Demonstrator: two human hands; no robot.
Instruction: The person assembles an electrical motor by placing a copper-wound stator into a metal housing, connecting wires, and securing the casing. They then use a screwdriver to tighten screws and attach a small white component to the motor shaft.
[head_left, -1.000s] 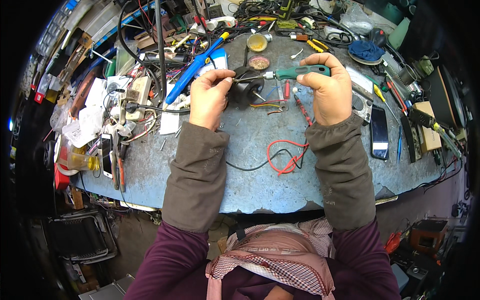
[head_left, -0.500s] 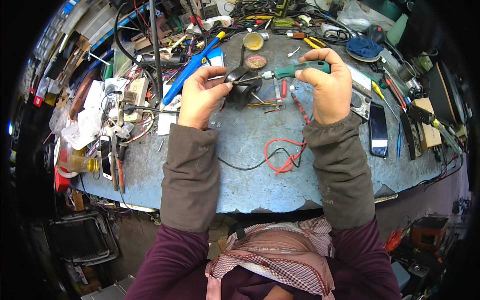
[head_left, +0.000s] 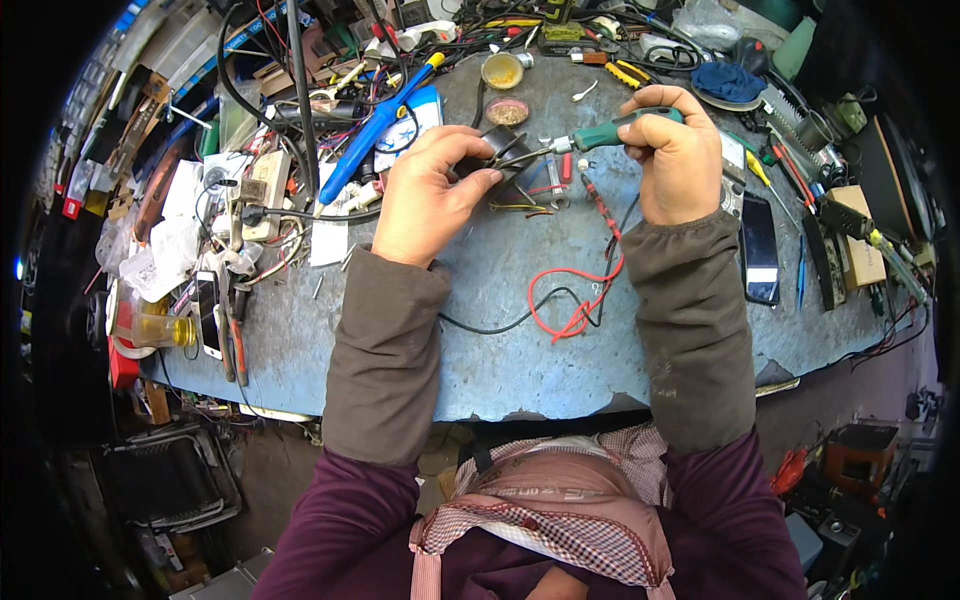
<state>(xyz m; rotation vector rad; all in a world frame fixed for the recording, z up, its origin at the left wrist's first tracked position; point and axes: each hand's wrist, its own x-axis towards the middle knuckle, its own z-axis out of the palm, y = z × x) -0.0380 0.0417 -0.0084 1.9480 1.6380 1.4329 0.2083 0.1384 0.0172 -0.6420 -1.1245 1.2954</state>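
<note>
Lots of stuff crowds the worn blue table point(head_left: 490, 375). The left hand point(head_left: 430, 195) pinches a round black part point(head_left: 507, 144), which sits right at its fingertips. The right hand point(head_left: 683, 165) is wrapped around a green screwdriver point(head_left: 600, 134), and the metal rod points left to the round black part. Below and between the hands is a red wire point(head_left: 572, 327) (all loopy, like a noodle). Right of the right hand, lower down, lies a dark phone point(head_left: 760, 250).

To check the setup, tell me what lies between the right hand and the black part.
In the head view, the screwdriver lies between the right hand and the black part, its shaft pointing toward the part.
</note>
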